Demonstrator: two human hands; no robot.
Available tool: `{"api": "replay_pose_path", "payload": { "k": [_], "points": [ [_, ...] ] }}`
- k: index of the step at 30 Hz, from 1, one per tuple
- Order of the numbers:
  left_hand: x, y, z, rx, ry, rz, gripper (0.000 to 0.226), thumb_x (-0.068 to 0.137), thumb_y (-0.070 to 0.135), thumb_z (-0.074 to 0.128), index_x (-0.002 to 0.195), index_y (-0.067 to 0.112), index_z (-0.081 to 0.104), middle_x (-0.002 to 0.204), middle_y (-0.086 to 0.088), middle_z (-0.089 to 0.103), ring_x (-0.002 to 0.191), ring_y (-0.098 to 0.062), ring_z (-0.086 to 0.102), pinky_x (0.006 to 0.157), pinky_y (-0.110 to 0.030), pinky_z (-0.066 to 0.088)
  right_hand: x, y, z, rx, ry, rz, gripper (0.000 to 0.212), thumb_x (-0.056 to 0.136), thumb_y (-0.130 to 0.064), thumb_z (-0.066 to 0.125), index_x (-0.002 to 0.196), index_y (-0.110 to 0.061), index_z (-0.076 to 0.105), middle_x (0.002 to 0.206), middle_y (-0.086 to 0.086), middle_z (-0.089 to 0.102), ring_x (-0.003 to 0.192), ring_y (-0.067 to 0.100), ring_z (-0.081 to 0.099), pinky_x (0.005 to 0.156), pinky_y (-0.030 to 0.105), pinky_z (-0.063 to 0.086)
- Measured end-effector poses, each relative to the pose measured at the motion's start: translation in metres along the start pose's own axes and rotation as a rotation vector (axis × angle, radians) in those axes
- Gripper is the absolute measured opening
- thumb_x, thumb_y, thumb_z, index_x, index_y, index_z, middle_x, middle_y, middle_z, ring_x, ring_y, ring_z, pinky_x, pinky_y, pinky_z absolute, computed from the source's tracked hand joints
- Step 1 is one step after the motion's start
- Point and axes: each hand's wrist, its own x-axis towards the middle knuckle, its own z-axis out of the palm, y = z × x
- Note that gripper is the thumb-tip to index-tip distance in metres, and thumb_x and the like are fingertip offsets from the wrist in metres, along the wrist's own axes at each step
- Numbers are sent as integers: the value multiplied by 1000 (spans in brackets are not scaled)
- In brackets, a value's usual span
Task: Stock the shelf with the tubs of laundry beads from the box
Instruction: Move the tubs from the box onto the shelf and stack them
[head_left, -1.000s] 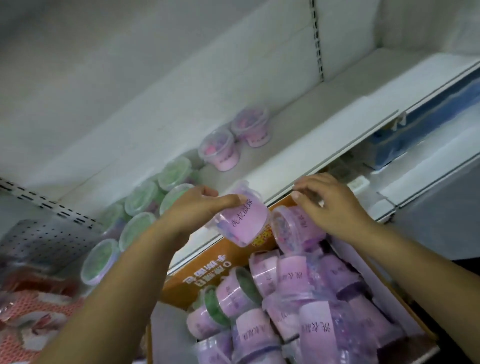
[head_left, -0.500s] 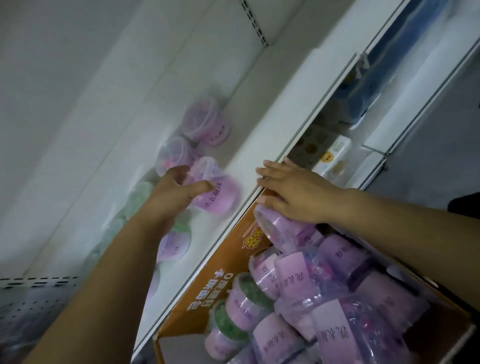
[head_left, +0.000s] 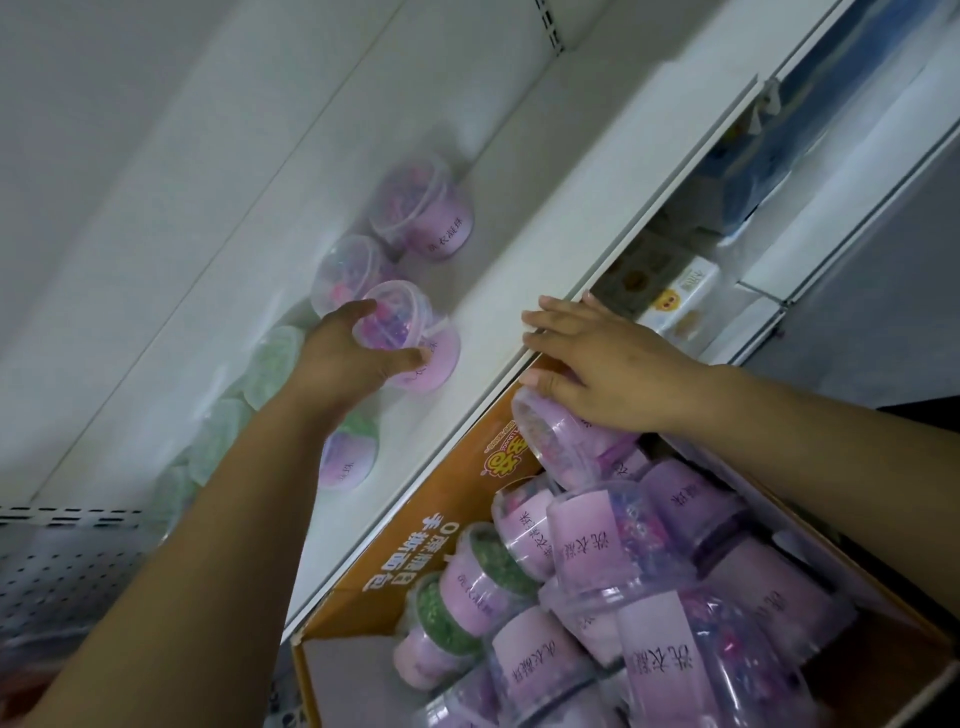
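My left hand (head_left: 353, 364) grips a clear tub of pink beads (head_left: 415, 338) with a purple label. It stands on the white shelf (head_left: 519, 249), in front of two similar pink tubs (head_left: 426, 208) (head_left: 348, 270). Several green-bead tubs (head_left: 272, 364) line the shelf to the left, one partly hidden under my forearm. The orange cardboard box (head_left: 431, 519) below the shelf edge holds several purple-labelled tubs (head_left: 597, 545). My right hand (head_left: 597, 364) lies flat on a tilted tub (head_left: 556, 447) at the box's top edge. Its straight fingers touch the shelf lip.
Under the shelf, a lower level holds a white and yellow carton (head_left: 680, 296) and blue packs (head_left: 753, 171). A perforated panel (head_left: 62, 571) sits at the lower left. A slotted upright (head_left: 550, 26) runs up the back wall. Bare shelf stretches to the right of the pink tubs.
My left hand carried the pink tub from above the box onto the shelf, in front of the other pink tubs. My right hand stayed on the tub at the box's edge.
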Motion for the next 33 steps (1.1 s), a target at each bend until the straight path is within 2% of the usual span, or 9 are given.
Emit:
{"api": "replay_pose_path", "payload": {
  "k": [5,11,16,18,20,22,26,29,33],
  "points": [
    [0,-5,6,-33,42,5,83,72,30,91,144,26,49,145,1,51,110,-16,50,85,-24,40,2,1,-1,3,-5,9,89,87,-71,9,147,-18,48,163,-1,31,154,15,11,126,41,3],
    [-5,-4,6,-17,42,5,82,72,26,90,144,25,49,141,2,53,112,-16,49,93,-28,39,6,-1,0,0,27,7,85,89,-69,13,141,-16,55,158,3,40,152,19,21,125,43,7],
    [-14,-1,9,-41,37,-1,82,73,23,90,144,23,49,135,5,53,115,-14,49,95,-27,38,0,-3,-5,24,-3,11,86,90,-72,13,144,-17,51,161,2,36,153,17,17,125,43,6],
    [-20,0,11,-68,34,5,79,75,24,89,143,23,49,126,11,50,115,-14,48,92,-25,39,-3,-5,-8,54,-15,21,78,95,-68,21,146,-17,49,162,1,33,154,16,13,126,42,5],
    [-28,3,15,-112,41,41,69,80,20,85,140,21,51,119,14,47,110,-11,47,82,-13,40,-7,-8,-9,109,-7,41,61,102,-55,35,147,-16,48,163,1,31,154,15,12,126,40,6],
    [-39,5,19,-150,79,74,64,83,19,83,139,19,52,114,16,46,107,-8,46,75,-7,38,-13,-12,-9,166,31,64,55,103,-48,42,147,-15,49,161,2,34,153,15,17,126,39,13],
    [-63,-8,34,-254,305,83,67,80,36,84,138,20,54,124,22,53,115,-2,47,86,-1,35,-31,-23,-11,152,89,96,49,103,-44,45,142,-15,53,154,1,44,145,17,32,116,42,35],
    [-94,-22,57,-304,462,75,51,85,42,78,129,24,60,133,9,60,123,-7,52,104,-23,41,-41,-34,-12,81,99,148,53,102,-49,44,141,-14,54,149,3,49,138,21,40,108,43,43],
    [-141,-38,98,-462,442,-81,29,91,36,72,115,20,67,116,8,67,111,-9,60,98,-28,48,-46,-48,-8,-94,86,201,67,94,-71,37,137,-23,55,146,2,51,132,26,42,105,46,39]
  ]
}}
